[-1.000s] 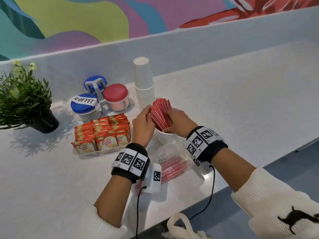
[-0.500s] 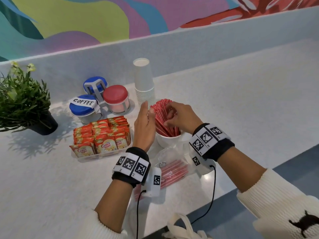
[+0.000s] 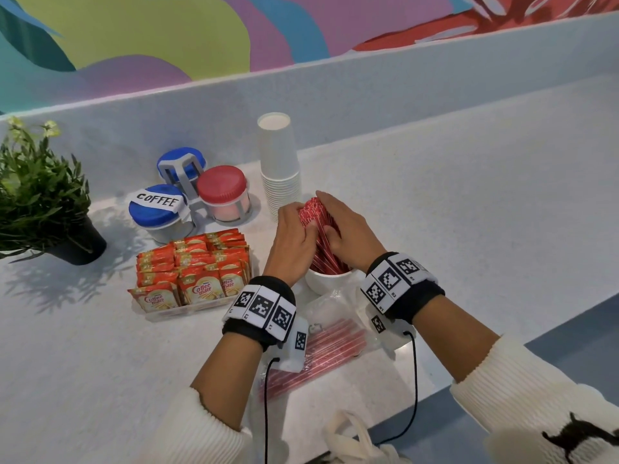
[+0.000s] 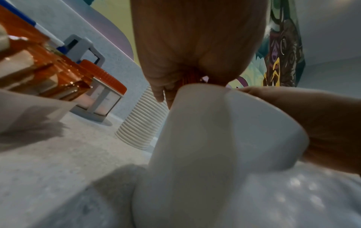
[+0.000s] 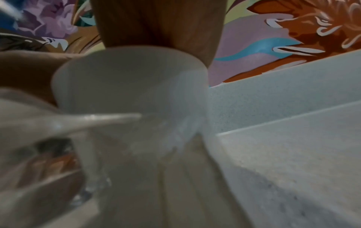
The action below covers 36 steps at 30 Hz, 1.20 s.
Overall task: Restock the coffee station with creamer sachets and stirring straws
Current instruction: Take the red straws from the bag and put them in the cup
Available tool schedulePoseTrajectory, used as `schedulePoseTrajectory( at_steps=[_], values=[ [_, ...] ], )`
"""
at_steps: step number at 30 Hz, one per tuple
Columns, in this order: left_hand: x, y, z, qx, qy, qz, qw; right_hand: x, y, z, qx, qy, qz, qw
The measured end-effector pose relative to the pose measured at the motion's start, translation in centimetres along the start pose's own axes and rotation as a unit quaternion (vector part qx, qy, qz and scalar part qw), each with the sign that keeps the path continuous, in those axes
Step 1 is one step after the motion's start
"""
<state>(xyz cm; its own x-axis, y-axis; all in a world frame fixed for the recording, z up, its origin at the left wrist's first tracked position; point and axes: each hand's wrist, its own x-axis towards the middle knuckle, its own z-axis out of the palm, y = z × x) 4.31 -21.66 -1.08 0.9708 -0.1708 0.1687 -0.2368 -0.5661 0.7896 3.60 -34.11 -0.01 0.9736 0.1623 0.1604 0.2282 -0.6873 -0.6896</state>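
"COFFEE" on blue-lid jar label [image 3: 156, 199]; "Coffee mate" on sachets [image 3: 201, 291].

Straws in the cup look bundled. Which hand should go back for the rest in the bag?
Probably right. The right hand sits nearer the plastic bag below its wrist; the left hand can steady the straws in the white cup.

We wear white ribbed sleeves [image 3: 522, 380], one bearing a black animal motif [image 3: 581, 437], and black wristbands [image 3: 259, 304] carrying white square-coded tags and thin black cables [image 3: 266, 406].
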Motion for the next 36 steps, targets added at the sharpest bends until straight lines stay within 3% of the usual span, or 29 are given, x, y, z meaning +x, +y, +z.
schedulePoseTrajectory(
  at_steps=[3,6,8,12,15,17,20,24,27,29,32,36],
  values=[
    [0.2,0.1,-0.1,-0.04,-0.014,-0.02,0.999,0.1,0.4,0.1,0.021,0.027,0.021,0.999],
    [-0.2,0.2,-0.6,-0.089,-0.025,-0.04,0.995,0.3,0.6,-0.4,0.133,0.073,0.067,0.986],
    [-0.8,0.4,-1.2,-0.101,-0.007,-0.047,0.994,0.3,1.0,-1.0,0.21,0.113,0.107,0.965],
    [-2.2,0.4,-2.4,-0.098,0.06,-0.053,0.992,-0.8,3.5,-2.0,0.253,0.201,0.195,0.926],
    [-3.5,0.3,-2.6,-0.108,0.115,-0.093,0.983,-2.9,4.8,-2.2,0.296,0.192,0.257,0.9],
    [-4.3,-0.1,-2.3,-0.102,0.115,-0.124,0.98,-4.3,5.0,-2.2,0.329,0.16,0.296,0.882],
    [-5.6,-0.8,-1.5,-0.077,0.045,-0.156,0.984,-6.5,5.0,-1.6,0.369,0.098,0.338,0.86],
    [-7.6,-0.6,-1.1,-0.013,-0.09,-0.118,0.989,-8.6,4.2,-0.3,0.388,0.008,0.349,0.853],
    [-8.5,-0.4,-1.0,0.062,-0.232,-0.092,0.966,-9.5,3.7,0.6,0.37,-0.053,0.331,0.867],
    [-9.2,-0.5,-0.6,0.169,-0.305,-0.095,0.932,-10.1,3.8,1.4,0.316,-0.065,0.31,0.894],
    [-10.4,-1.0,0.5,0.301,-0.326,-0.076,0.893,-10.5,3.8,2.4,0.251,-0.061,0.284,0.923],
    [-11.2,-1.6,1.1,0.313,-0.314,-0.092,0.892,-10.8,4.0,3.0,0.193,-0.07,0.249,0.947]
  ],
)
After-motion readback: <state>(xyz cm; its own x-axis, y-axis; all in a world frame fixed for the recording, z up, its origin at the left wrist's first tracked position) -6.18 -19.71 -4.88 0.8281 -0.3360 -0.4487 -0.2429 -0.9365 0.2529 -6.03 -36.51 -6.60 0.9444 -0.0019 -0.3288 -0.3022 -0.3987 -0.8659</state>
